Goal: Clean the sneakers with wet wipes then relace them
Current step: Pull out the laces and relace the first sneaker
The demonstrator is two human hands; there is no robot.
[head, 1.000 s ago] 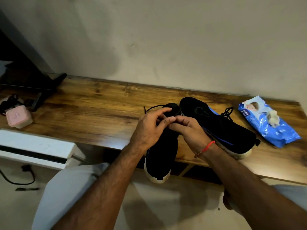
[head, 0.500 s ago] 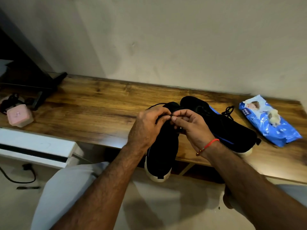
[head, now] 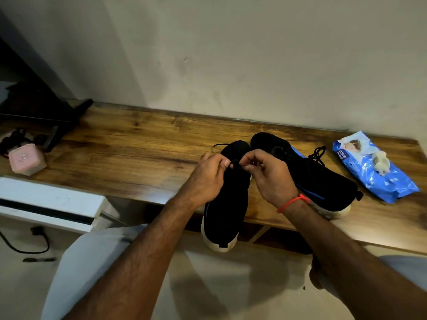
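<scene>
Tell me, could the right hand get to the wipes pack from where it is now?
Probably yes, once it lets go. The right hand is pinching the lace, and the wipes pack lies beyond the second sneaker, so it would have to pass over that shoe.

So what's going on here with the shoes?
A person is lacing a black sneaker that lies on a wooden table, its heel hanging over the near edge. The left hand and right hand each pinch the black lace above the shoe. The second sneaker lies just to the right, laces loosely bundled. A blue pack of wet wipes with a crumpled wipe on top lies further right.
</scene>
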